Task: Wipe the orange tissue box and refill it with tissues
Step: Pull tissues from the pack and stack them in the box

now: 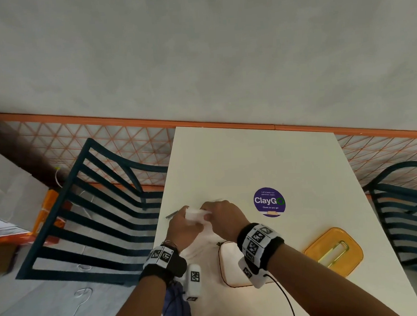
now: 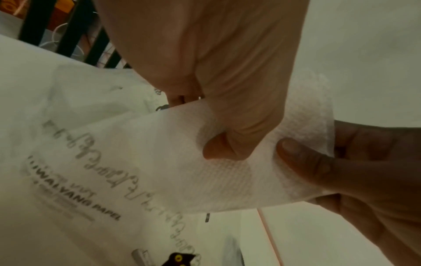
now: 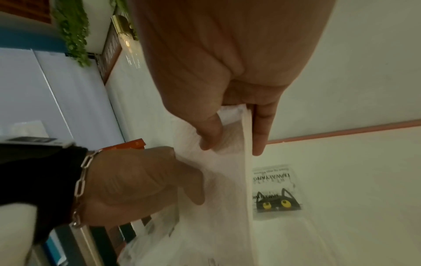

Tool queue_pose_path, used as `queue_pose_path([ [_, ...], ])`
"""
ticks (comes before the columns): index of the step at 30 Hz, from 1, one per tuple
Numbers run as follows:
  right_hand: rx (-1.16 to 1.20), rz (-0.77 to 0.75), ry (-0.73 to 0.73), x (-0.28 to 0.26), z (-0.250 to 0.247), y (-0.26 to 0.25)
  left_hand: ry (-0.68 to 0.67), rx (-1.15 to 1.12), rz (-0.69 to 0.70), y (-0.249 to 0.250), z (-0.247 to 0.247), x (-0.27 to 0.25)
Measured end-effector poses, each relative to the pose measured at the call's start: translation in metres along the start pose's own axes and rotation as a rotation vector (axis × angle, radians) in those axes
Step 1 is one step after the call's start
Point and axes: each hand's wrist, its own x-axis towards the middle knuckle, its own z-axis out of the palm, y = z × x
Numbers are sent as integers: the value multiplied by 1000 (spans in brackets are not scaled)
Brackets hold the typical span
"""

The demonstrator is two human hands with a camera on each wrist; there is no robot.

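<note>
A: Pinching both ways: left hand [image 1: 182, 229] and right hand [image 1: 224, 221] clamp one tissue wad [image 2: 227, 162], fingers curled round it.
B: Box?
A: Open box base [image 1: 231, 264] just nearer than the grip; orange lid [image 1: 334, 250] off right.
B: Risk?
A: Opposed pulling likely tears sheets.

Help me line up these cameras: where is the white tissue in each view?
Head: tissue centre, pinched between left hand and right hand.
Left wrist: tissue centre.
Right wrist: tissue centre.
Shared landmark: printed tissue pack.
</note>
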Motion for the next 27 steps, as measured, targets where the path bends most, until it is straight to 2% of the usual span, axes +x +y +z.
queue_pose_path([
  [3, 114, 33, 86, -2, -23, 2, -47, -31, 38, 14, -10, -7],
  [6, 437, 188, 205, -12, -53, 19, -82, -248, 4, 19, -22, -14],
  [9, 904, 358, 172, -36, -67, 40, -176, -586, -87, 25, -16, -27],
  [11, 973, 411, 92, -57, -64, 54, -263, -635, -107, 28, -3, -38],
  [14, 907, 452, 2, -89, -48, 75, -338, -427, -100, 24, 20, -53],
  [17, 832, 568, -39, -116, -31, 96, -364, -218, -102, 17, 42, -62],
  [21, 600, 628, -68, -128, -9, 114, -256, 29, -60, 15, 62, -74],
  [24, 347, 606, -96, -128, -3, 116, -194, 151, 4, 12, 68, -79],
  [27, 237, 574, -93, -129, -2, 116, -171, 233, 55, 9, 72, -84],
])
